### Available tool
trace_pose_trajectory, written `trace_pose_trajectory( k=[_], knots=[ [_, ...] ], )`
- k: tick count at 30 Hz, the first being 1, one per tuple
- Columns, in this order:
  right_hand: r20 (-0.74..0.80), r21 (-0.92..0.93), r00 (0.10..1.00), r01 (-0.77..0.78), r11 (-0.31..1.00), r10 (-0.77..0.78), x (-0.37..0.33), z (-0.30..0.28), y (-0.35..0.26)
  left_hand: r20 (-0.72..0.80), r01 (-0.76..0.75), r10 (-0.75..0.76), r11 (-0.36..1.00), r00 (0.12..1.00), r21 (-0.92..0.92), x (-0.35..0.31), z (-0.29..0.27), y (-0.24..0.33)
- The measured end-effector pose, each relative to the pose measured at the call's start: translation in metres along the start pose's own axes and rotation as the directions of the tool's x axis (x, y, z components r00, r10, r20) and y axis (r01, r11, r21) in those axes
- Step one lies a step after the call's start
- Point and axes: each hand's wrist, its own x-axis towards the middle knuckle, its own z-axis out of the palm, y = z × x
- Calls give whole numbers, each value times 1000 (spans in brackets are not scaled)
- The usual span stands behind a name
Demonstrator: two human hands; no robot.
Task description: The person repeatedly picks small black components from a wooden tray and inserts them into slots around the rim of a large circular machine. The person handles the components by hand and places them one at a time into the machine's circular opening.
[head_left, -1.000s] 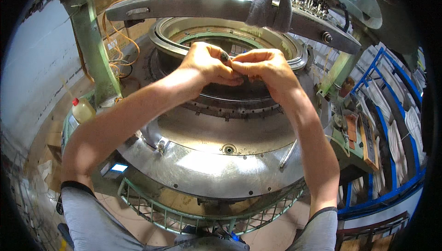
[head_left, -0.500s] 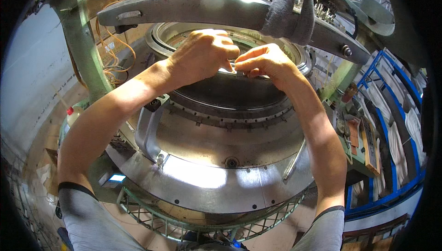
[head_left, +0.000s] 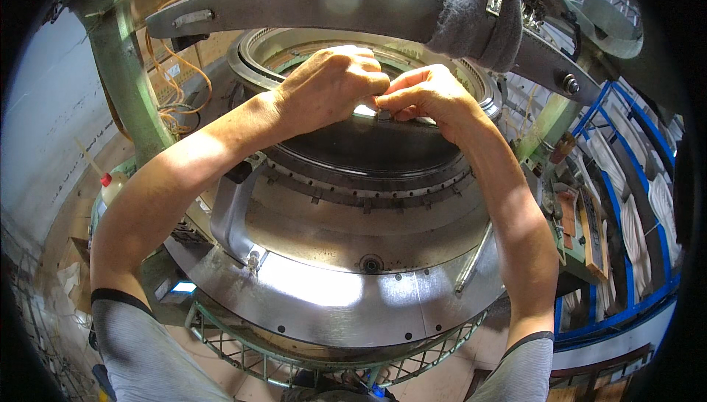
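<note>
The left hand [head_left: 331,86], upper centre, curls nearly closed; its hold is hidden. Mid-frame, the metal ring [head_left: 353,145] opens upward, longer axis running left to right. Further right, the right hand [head_left: 436,100] pinches; I cannot tell on what.

Left hand [head_left: 331,89] and right hand [head_left: 436,100] meet, fingertips close together, over the near rim of a metal ring [head_left: 241,67]. Left fingers are curled; right thumb and forefinger are pinched. Anything between the fingertips is too small to identify, and contact with the rim cannot be confirmed. A curved beam [head_left: 324,10] spans above the ring, a grey cloth [head_left: 458,19] looped over its right part. A shiny plate [head_left: 375,295] curves below. A red-capped bottle [head_left: 113,190] stands at left; a blue rack [head_left: 626,315] at right.
</note>
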Motion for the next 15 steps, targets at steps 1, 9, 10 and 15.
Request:
trace_pose_trajectory(
  k=[1, 9, 10, 15],
  knots=[
    [4, 1, 1000, -1, 1000, 1, 0, 0, 0, 0, -5, 5, 1000, 1000, 10, 0, 0, 0],
    [14, 14, 999, 36, 999, -36, 1, -1, 4, -6, -41, 41, 998, 999, -44, 2, -1, -3],
    [14, 14, 999, 44, 999, -44, 1, -1, 5, -11, -43, 43, 998, 999, -45, 3, -1, -2],
    [-3, 13, 999, 37, 999, -37, 2, -1, 6, 27, -47, 47, 999, 999, 3, 4, -2, -2]
  ],
)
